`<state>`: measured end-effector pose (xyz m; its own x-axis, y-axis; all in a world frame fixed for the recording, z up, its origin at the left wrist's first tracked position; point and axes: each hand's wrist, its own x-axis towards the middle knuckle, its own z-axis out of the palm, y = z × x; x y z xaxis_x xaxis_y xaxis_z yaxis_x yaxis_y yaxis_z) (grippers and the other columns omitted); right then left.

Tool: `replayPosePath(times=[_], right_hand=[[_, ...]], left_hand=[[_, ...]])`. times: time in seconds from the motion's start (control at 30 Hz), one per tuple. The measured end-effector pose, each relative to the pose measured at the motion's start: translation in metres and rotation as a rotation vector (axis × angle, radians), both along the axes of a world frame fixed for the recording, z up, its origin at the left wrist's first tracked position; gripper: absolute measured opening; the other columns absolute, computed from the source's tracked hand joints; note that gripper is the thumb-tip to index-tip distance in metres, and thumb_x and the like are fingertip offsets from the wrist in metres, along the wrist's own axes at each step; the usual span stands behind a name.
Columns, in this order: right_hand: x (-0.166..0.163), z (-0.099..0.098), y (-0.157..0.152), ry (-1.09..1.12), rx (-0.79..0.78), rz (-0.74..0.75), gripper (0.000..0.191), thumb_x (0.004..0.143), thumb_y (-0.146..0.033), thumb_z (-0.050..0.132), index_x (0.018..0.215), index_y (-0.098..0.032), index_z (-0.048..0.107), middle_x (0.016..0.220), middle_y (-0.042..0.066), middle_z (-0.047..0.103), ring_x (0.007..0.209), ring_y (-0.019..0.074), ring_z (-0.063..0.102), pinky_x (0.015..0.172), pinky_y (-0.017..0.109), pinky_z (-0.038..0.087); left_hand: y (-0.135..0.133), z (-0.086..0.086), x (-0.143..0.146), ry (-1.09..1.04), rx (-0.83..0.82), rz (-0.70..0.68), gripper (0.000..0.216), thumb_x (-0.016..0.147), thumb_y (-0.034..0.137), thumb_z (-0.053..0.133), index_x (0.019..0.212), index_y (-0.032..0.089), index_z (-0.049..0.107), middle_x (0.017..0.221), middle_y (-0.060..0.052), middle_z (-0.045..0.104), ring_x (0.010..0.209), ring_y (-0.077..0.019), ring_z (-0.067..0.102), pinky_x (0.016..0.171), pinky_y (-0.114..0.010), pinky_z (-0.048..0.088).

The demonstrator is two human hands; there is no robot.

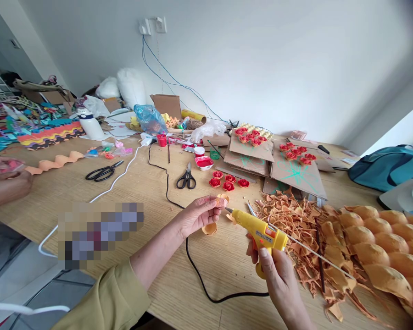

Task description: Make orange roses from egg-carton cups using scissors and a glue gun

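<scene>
My right hand (pixel 278 275) is wrapped round the grip of a yellow hot glue gun (pixel 256 228), and a long glue stick (pixel 318 254) sticks out of its back. The gun's nozzle points left, close to a small orange-pink piece (pixel 221 201) that looks like cut egg carton. That piece is pinched between the fingers of my left hand (pixel 199 213). Just below lies an orange carton cup (pixel 209 228) on the table. Several red carton roses (pixel 228 185) sit beyond my left hand.
Orange scraps (pixel 292 220) and egg trays (pixel 375 233) cover the right side. Black scissors (pixel 186 178), a dish of red paint (pixel 204 162) and cardboard with more roses (pixel 251 136) stand farther back. A black cord (pixel 206 293) crosses the table. At left are another person's hands (pixel 10 183).
</scene>
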<state>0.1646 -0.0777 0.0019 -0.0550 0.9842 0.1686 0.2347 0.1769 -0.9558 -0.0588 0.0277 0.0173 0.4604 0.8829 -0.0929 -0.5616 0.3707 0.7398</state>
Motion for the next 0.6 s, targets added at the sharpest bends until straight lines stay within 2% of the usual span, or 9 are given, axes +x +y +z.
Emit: replayPosePath(times=[0.23,0.6], right_hand=[[-0.0001,0.0012,-0.0004,-0.006,0.029,-0.009,0.048,0.095,-0.061,0.045,0.080,-0.018,0.060,0.070,0.003,0.055,0.051,0.0106,0.044,0.043,0.022,0.039],[0.0008,-0.0012,-0.0002,-0.042,0.016,-0.012,0.047,0.095,-0.060,0.044,0.083,-0.018,0.061,0.073,0.004,0.057,0.056,0.0130,0.048,0.047,0.023,0.042]], left_hand=[[-0.0005,0.0015,0.0010,0.055,0.003,0.017,0.033,0.068,0.025,0.089,0.091,0.009,0.071,0.088,-0.003,0.068,0.067,-0.0052,0.059,0.061,-0.016,0.053],[0.0011,-0.0009,0.0016,0.070,0.020,0.074,0.039,0.062,0.025,0.092,0.088,0.011,0.067,0.084,-0.002,0.069,0.063,-0.0053,0.060,0.062,-0.017,0.053]])
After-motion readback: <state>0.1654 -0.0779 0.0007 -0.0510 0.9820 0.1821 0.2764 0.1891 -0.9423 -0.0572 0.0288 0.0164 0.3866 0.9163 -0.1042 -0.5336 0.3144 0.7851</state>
